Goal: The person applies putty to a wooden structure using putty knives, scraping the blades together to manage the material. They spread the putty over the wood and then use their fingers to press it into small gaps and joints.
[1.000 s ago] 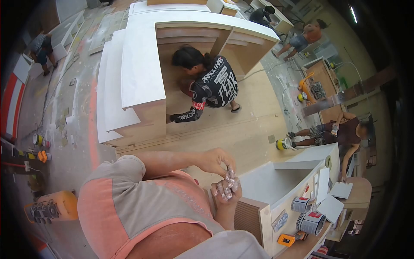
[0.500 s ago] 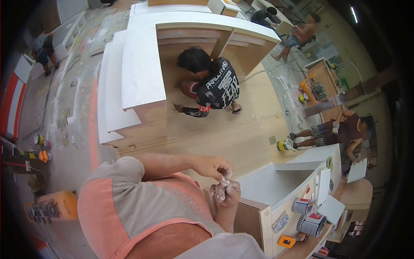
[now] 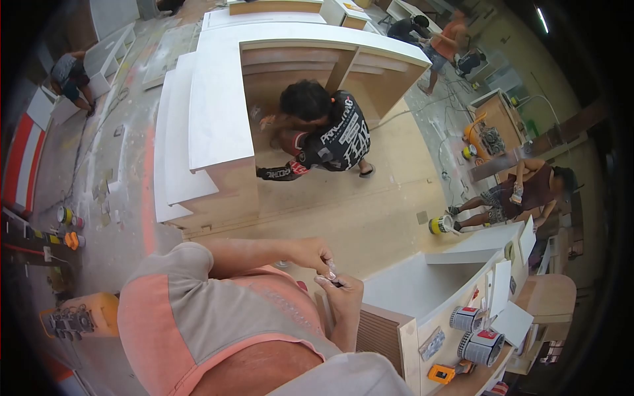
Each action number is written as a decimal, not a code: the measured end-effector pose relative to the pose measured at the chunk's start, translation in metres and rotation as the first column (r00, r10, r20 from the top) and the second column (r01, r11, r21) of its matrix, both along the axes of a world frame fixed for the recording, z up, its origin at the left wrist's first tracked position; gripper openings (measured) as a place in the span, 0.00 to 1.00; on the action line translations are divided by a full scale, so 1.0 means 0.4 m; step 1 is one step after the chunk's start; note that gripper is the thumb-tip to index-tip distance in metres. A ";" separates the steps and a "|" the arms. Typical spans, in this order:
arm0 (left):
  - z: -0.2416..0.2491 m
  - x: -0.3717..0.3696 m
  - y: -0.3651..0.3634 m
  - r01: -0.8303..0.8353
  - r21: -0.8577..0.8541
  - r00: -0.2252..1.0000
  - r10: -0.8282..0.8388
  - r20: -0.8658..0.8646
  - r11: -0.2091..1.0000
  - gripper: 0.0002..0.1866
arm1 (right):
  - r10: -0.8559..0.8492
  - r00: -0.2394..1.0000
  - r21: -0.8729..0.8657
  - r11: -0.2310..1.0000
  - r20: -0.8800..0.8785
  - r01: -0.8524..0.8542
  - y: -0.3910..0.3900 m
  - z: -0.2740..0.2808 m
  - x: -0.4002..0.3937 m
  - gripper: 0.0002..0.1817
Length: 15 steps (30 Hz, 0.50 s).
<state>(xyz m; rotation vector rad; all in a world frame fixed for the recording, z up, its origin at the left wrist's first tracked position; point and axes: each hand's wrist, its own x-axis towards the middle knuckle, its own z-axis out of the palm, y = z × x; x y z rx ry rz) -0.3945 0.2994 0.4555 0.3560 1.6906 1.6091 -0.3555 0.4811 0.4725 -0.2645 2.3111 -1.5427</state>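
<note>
My left hand (image 3: 314, 254) comes in from the left, its fingers pinched together and pointing down at my right hand. My right hand (image 3: 345, 292) is closed just below it, thumb up, and the fingertips of both meet in front of my chest. Whitish residue coats the fingertips. A small dark bit shows between them; I cannot tell what it is. Right below my hands stands a cabinet piece with a ribbed brown panel (image 3: 380, 338) and a white open box (image 3: 403, 284).
A crouching person (image 3: 340, 135) works inside a white-topped counter (image 3: 218, 79). At the lower right are paint cans (image 3: 481, 346), an orange tool (image 3: 441, 374) and white boards (image 3: 512, 321). A yellow bucket (image 3: 441, 225) stands near another person (image 3: 518, 191). An orange machine (image 3: 82, 315) sits at left.
My hands have shifted slightly left, the right one turning thumb up. The crouching person has moved a little right and reached a hand into the counter. A person at right has lowered a board.
</note>
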 end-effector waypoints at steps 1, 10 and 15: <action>-0.013 -0.001 -0.001 -0.002 0.016 1.000 0.002 -0.002 1.000 0.10 | -0.001 1.000 -0.004 1.000 0.000 0.001 0.001 -0.001 -0.003 0.06; -0.084 0.020 0.025 -0.050 0.395 0.968 -0.053 0.246 0.917 0.07 | 0.160 0.986 -0.110 0.982 0.036 -0.155 0.020 0.014 -0.022 0.04; -0.079 0.027 0.024 -0.022 0.529 0.899 -0.215 0.382 0.848 0.09 | 0.266 0.960 -0.228 0.943 0.084 -0.241 0.036 0.003 -0.031 0.05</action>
